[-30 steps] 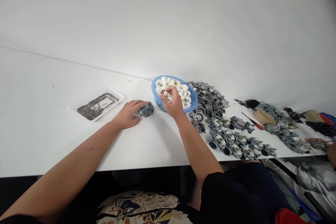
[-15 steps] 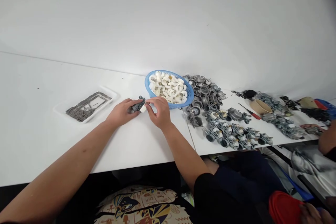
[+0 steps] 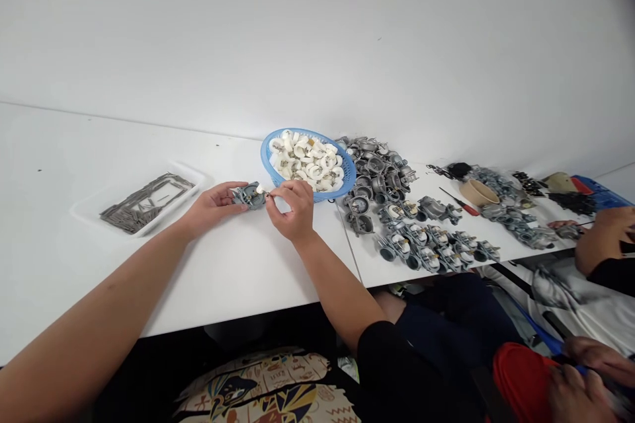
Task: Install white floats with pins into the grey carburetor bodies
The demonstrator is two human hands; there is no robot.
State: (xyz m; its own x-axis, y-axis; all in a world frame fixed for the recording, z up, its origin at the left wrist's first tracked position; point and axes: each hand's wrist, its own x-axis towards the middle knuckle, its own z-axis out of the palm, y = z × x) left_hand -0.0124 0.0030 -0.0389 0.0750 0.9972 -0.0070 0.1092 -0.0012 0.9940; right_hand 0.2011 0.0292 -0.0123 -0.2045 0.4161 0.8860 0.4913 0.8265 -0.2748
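Observation:
My left hand (image 3: 211,205) grips a small grey metal carburetor body (image 3: 249,195) just above the white table (image 3: 238,271). My right hand (image 3: 292,208) is pinched on a small white plastic float piece (image 3: 260,190) pressed against that body. Just behind my hands stands a blue basket (image 3: 347,180) filled with several white float pieces (image 3: 306,160).
A clear tray of thin grey metal pins (image 3: 141,201) lies to the left. A heap of grey carburetor bodies (image 3: 381,178) and rows of assembled ones (image 3: 436,248) sit on the right, with a red-handled screwdriver (image 3: 459,205) and a tan bowl (image 3: 479,192). Another person's hand (image 3: 602,238) works at the far right.
My right hand left the blue basket with a white piece and came to the carburetor body, which my left hand lifted off the table and turned.

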